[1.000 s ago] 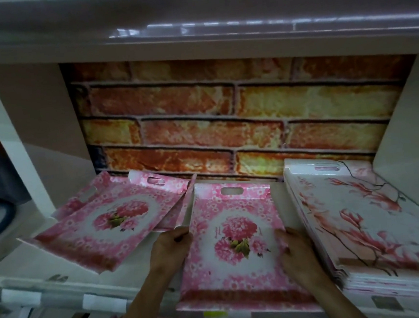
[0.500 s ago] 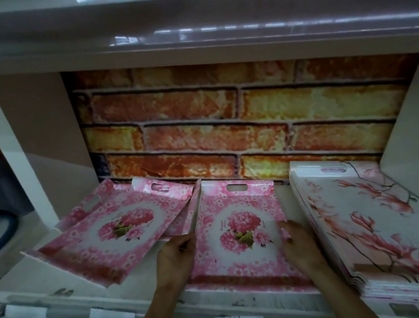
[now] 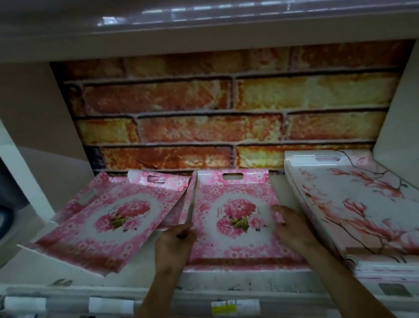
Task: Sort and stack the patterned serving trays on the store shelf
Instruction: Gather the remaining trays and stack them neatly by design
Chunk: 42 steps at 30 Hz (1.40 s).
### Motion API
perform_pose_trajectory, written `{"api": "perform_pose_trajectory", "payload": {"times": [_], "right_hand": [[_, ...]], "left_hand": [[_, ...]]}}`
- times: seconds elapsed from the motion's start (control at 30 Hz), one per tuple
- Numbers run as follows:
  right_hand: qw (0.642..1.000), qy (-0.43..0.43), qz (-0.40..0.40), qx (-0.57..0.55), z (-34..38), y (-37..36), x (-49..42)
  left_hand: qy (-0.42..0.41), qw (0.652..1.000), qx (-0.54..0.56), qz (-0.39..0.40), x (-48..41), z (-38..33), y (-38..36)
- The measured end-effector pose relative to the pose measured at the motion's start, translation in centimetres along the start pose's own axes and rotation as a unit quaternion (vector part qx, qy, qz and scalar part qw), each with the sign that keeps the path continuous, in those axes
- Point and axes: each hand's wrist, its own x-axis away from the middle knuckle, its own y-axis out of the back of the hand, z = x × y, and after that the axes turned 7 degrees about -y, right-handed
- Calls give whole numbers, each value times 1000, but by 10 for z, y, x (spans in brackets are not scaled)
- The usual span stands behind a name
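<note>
The left hand pinches the left rim and the right hand seemingly grips the right rim of the pink rose-patterned rectangular tray, flat on the white shelf between a tilted matching pink tray and a white magnolia-print tray stack, touching the former, with a narrow bare gap beside the stack.

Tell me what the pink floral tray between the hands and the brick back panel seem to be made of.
Pink floral tray: looks like glossy moulded plastic, possibly melamine; thin raised rim, cut-out handle slot, printed pattern. Brick back panel: likely a flat printed sheet, not real brick; the surface shows no relief.
</note>
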Motion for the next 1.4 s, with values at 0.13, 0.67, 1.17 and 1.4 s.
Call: {"api": "perform_pose_trajectory", "payload": {"times": [0.13, 0.67, 1.17, 1.4], "right_hand": [[997, 3, 64, 31, -3, 7, 10], [980, 119, -74, 144, 31, 12, 80], [966, 180, -99, 156, 40, 6, 92], [963, 251, -52, 77, 72, -24, 114]], "left_hand": [[20, 1000, 10, 5, -2, 2, 0], [7, 1000, -14, -13, 0, -1, -2], [-10, 995, 92, -46, 30, -8, 35], [-7, 990, 131, -50, 48, -15, 62]]}}
